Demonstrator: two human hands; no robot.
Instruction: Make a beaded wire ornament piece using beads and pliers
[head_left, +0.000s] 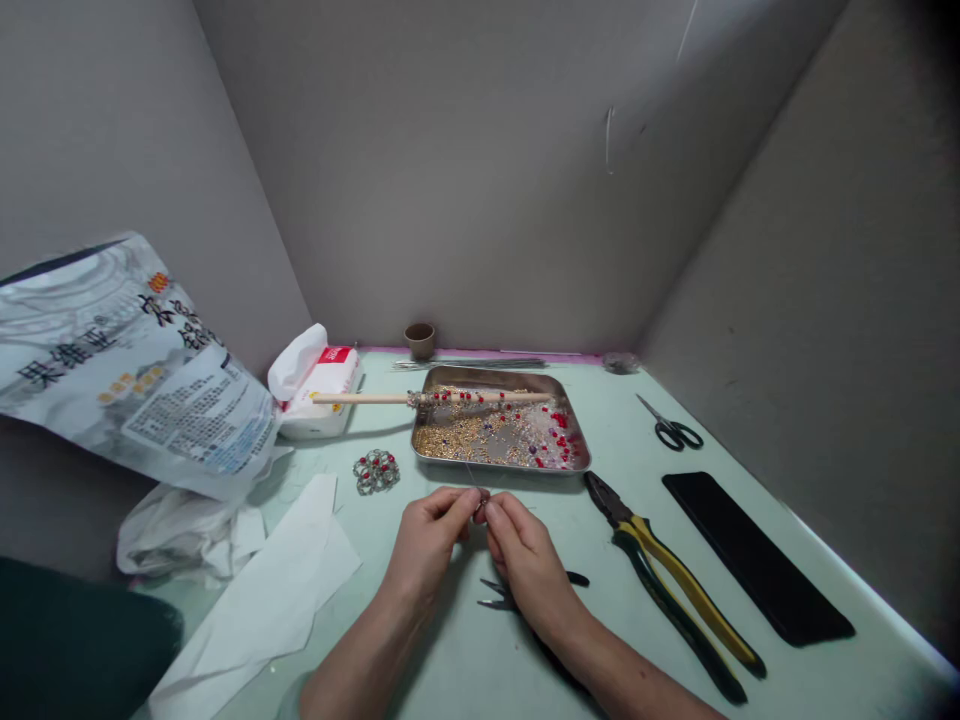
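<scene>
My left hand (431, 540) and my right hand (525, 555) meet fingertip to fingertip just in front of a metal tray (574, 425). Both pinch a thin wire (471, 478) that rises toward the tray; what sits at the pinch is too small to name. The tray holds gold and red beads. A wooden stick (360, 398) wrapped with red beads lies across the tray's far side. A small beaded flower piece (376, 470) rests left of the tray. Under my right wrist lies a small black-handled tool (499, 595).
Yellow-and-black pliers (675, 585) lie at the right, then a black flat case (754, 555) and scissors (673, 430). A tissue pack (319, 390), printed bag (127, 360) and white paper sheets (277, 590) fill the left. A small cup (420, 340) stands by the back wall.
</scene>
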